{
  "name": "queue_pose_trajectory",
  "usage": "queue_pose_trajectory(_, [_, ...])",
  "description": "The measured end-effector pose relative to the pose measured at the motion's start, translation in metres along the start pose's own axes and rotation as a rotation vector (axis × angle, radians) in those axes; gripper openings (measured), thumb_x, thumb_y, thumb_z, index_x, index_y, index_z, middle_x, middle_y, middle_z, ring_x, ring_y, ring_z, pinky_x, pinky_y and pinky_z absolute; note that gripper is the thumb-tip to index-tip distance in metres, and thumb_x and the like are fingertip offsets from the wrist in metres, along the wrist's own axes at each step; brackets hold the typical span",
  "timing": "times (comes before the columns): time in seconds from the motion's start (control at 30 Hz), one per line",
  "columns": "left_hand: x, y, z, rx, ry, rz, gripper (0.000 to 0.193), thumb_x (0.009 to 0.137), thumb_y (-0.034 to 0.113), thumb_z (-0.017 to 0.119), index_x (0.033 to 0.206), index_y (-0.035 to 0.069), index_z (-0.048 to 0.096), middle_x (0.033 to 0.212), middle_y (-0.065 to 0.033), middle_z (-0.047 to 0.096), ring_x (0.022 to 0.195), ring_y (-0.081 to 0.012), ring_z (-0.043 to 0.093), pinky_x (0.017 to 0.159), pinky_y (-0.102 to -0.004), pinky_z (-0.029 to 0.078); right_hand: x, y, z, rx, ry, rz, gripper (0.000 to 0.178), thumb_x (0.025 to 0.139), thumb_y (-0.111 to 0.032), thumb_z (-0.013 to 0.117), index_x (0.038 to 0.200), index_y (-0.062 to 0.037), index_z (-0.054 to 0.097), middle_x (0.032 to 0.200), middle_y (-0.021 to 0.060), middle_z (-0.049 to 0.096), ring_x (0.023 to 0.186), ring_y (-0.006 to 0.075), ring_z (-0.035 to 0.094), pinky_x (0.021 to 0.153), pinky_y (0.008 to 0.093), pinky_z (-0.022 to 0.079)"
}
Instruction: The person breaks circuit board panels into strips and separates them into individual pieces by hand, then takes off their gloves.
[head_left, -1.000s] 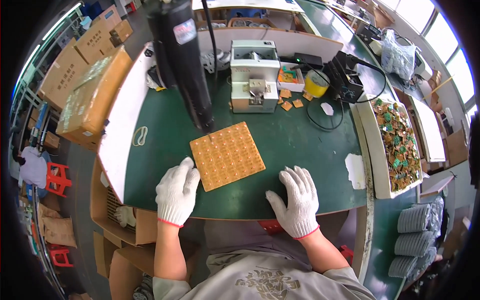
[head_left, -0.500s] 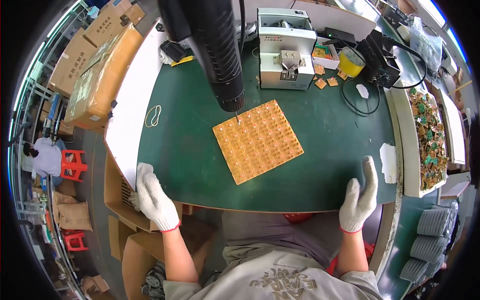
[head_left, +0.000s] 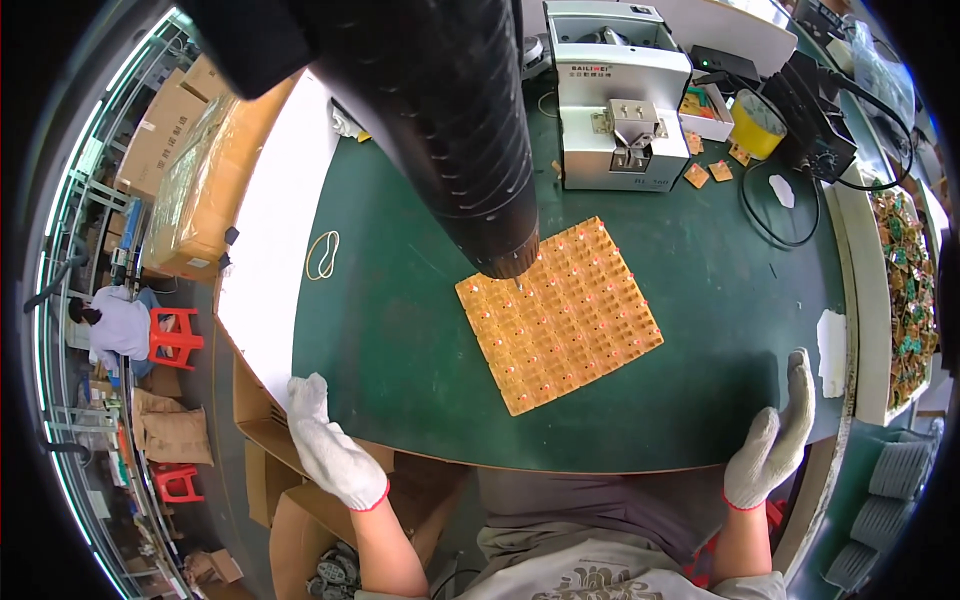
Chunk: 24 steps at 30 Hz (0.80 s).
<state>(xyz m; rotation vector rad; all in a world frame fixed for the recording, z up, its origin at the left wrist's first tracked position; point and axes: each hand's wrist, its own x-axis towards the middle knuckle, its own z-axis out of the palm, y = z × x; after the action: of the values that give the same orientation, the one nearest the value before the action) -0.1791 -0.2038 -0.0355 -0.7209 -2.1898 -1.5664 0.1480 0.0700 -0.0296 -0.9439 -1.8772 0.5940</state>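
A square orange-brown circuit board panel (head_left: 560, 330), dotted with small pale and red parts in rows, lies tilted on the green worktable (head_left: 400, 340). Over its far left part hangs a large black cylindrical tool (head_left: 450, 130), its thin tip at or just above the panel. My left hand (head_left: 325, 440), in a white glove, hovers at the table's near left edge with fingers stretched and nothing in it. At the near right edge my gloved right hand (head_left: 770, 435) is held up, thumb apart from the fingers, also holding nothing. Neither hand touches the panel.
A metal benchtop machine (head_left: 620, 100) stands at the back, with small board pieces (head_left: 708, 173) and a yellow roll (head_left: 757, 125) beside it. A loose rubber band (head_left: 322, 255) lies left. A tray of small boards (head_left: 905, 290) borders the right; cardboard boxes (head_left: 268, 480) sit below left.
The whole view has shifted, so the table and panel appear lower and further right. The black tool looms larger in the picture. Both hands stay open and apart from the panel.
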Motion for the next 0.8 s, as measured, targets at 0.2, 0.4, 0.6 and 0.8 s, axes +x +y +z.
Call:
queue_pose_trajectory(0.2, [0.003, 0.004, -0.005, -0.299, 0.013, -0.143, 0.045, 0.109, 0.024, 0.041, 0.131, -0.010, 0.062, 0.136, -0.0220, 0.065, 0.133, -0.0322, 0.057, 0.116, -0.0418, 0.041, 0.015, -0.016, -0.001, -0.190, -0.136, 0.015, 0.051, 0.087, -0.003, 0.065, 0.136, 0.0063, 0.056, 0.143, 0.0236, 0.058, 0.135, 0.0385, 0.055, 0.115, 0.0452, 0.042])
queue_pose_trajectory(0.4, [0.000, 0.066, 0.013, 0.056, -0.302, -0.230, 0.039, 0.103, 0.018, 0.055, 0.134, -0.005, 0.060, 0.134, -0.0198, 0.065, 0.122, -0.0335, 0.060, 0.107, -0.0419, 0.047, 0.029, -0.034, 0.005, -0.348, -0.181, -0.125, 0.045, 0.081, -0.008, 0.076, 0.123, 0.0026, 0.063, 0.129, 0.0186, 0.066, 0.124, 0.0407, 0.061, 0.112, 0.0475, 0.045])
queue_pose_trajectory(0.6, [-0.028, 0.116, 0.065, 0.285, -0.531, 0.216, 0.043, 0.090, 0.010, 0.069, 0.130, -0.002, 0.058, 0.123, -0.0188, 0.064, 0.101, -0.0370, 0.060, 0.092, -0.0438, 0.050, 0.040, -0.061, 0.031, -0.280, -0.216, -0.250, 0.046, 0.078, -0.011, 0.077, 0.122, -0.0018, 0.064, 0.121, 0.0157, 0.068, 0.115, 0.0374, 0.063, 0.105, 0.0464, 0.048])
queue_pose_trajectory(0.8, [-0.046, 0.133, 0.073, 0.293, -0.599, 0.397, 0.046, 0.084, 0.004, 0.071, 0.127, -0.002, 0.057, 0.111, -0.0208, 0.064, 0.093, -0.0389, 0.059, 0.087, -0.0486, 0.051, 0.044, -0.069, 0.060, -0.241, -0.300, -0.317, 0.039, 0.082, -0.009, 0.072, 0.121, -0.0021, 0.064, 0.120, 0.0121, 0.069, 0.112, 0.0316, 0.064, 0.105, 0.0435, 0.049])
